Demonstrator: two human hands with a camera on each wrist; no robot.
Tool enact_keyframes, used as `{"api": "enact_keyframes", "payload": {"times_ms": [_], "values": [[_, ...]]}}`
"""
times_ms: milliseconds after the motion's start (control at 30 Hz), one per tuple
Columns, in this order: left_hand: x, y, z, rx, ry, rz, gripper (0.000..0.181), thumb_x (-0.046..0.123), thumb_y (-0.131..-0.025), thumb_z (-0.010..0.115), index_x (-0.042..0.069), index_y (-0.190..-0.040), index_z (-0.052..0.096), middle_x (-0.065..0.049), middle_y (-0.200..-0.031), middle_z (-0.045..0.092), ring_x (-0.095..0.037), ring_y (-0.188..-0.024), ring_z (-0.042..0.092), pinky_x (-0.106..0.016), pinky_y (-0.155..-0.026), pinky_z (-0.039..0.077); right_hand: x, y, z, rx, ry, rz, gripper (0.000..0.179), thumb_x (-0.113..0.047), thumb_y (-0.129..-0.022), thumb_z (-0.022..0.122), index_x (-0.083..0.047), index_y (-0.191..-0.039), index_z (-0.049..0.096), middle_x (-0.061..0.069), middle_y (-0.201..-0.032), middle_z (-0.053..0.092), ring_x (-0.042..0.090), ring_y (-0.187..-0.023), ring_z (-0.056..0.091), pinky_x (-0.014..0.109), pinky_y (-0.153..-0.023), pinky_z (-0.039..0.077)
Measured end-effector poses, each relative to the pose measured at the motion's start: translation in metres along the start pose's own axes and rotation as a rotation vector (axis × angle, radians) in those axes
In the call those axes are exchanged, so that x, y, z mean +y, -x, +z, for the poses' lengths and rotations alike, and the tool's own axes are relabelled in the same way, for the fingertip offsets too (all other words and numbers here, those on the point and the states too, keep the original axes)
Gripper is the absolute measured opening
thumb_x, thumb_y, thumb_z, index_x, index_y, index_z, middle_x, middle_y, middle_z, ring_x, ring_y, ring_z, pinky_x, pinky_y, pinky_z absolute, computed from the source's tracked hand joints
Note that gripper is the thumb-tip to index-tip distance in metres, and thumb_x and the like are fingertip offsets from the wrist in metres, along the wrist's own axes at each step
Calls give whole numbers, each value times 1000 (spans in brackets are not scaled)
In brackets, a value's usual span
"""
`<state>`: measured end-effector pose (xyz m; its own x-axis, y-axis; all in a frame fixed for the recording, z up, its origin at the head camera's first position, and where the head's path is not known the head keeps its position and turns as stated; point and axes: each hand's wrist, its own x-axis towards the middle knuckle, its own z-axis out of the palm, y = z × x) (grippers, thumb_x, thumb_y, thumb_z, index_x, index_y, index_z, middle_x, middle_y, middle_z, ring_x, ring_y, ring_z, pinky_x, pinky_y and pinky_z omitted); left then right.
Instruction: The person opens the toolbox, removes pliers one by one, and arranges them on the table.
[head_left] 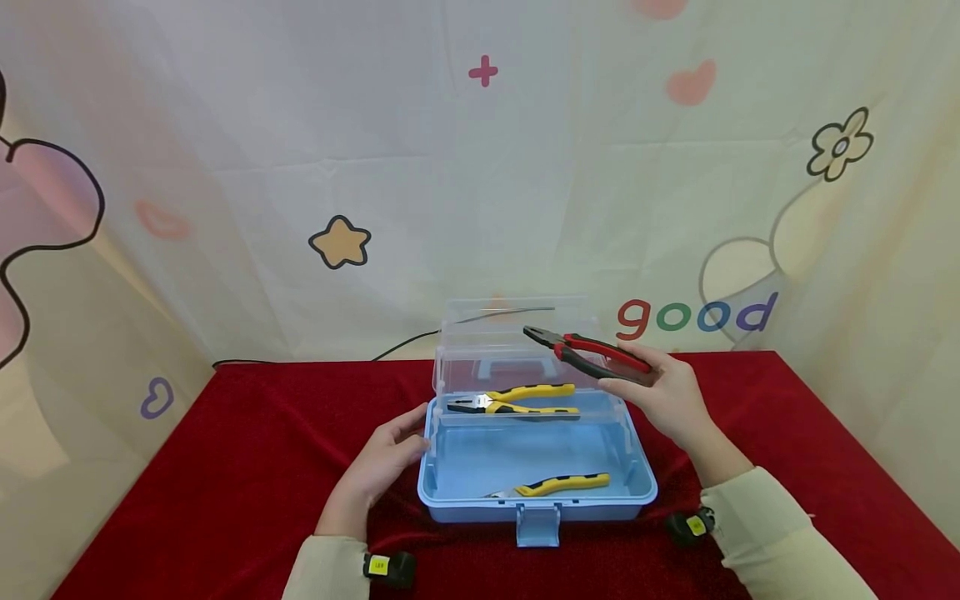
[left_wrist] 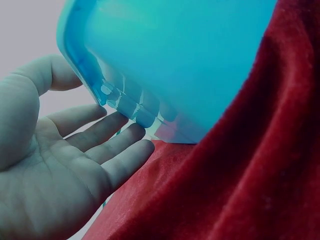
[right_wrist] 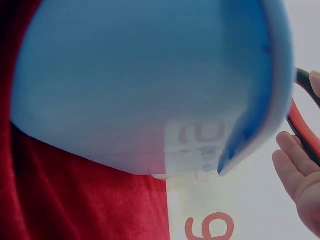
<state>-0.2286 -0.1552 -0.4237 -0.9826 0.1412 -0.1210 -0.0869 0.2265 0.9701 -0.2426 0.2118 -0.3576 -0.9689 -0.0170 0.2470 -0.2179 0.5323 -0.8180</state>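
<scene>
"Pliers up in the air, red-blk pair (head_left: 592, 344). Head view: R hand (head_left: 663, 396) has 'em by the handles, fingers & thumb closed round, nose pointing L, in front of the raised clear lid (head_left: 487, 346)"

"And the L hand (head_left: 386, 454)?"

"At the L side of the blue toolbox (head_left: 495, 513), fingers only slightly bent, no tool in it. Yellow-blk pliers (head_left: 491, 401) lie at the back of the box, another yellow-handled tool (head_left: 562, 483) inside near the front wall, by the latch (head_left: 538, 527). All on red cloth (head_left: 247, 467)"

"OK, L wrist view?"

"Palm up, fingers spread & loosely straight, tips right by the box wall. Can't tell if every one touches; thumb's up by the rim, tip hidden"

"R wrist?"

"Mostly box wall & cloth. Hand's at the R edge, partly cut off, w/ red-blk handles btwn thumb & fingers, beyond the rim; can't tell how tight the grip is"
</scene>
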Motion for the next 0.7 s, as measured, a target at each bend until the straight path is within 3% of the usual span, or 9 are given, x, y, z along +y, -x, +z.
{"api": "enact_keyframes", "payload": {"times_ms": [233, 400, 600, 700], "values": [[1, 1, 0, 3, -6, -4, 61, 16, -85, 59, 19, -143, 42, -9, -140, 50, -27, -117, 57, -45, -96, 50, 7, 8, -2, 32, -15, 7, 66, -34, -82, 72, -12, -140, 47, 16, -126, 59, 26, -100, 65, 21, -76, 56], [1, 0, 0, 7, -10, -7, 61, 17, -85, 59, 20, -143, 42, -9, -140, 51, -28, -118, 56, -45, -95, 50, 11, 12, -3, 53, -35, 11, 65, -33, -82, 71, -12, -139, 47, 16, -126, 59, 17, -96, 65, 20, -76, 56], [1, 1, 0, 4, -8, -8, 59, 16, -86, 58, 20, -143, 42, -10, -139, 51, -27, -115, 57, -45, -95, 50, 13, 19, -5, 85, -18, 6, 63, -33, -83, 71, -12, -138, 49, 16, -125, 61, 25, -101, 67, 24, -78, 56], [1, 1, 0, 3, -7, -9, 59, 16, -87, 57, 19, -144, 42, -10, -138, 52, -26, -113, 58, -44, -95, 50, 15, 23, -6, 95, -15, 15, 63, -33, -83, 70, -12, -138, 49, 16, -125, 62, 15, -100, 68, 23, -79, 55]]}}
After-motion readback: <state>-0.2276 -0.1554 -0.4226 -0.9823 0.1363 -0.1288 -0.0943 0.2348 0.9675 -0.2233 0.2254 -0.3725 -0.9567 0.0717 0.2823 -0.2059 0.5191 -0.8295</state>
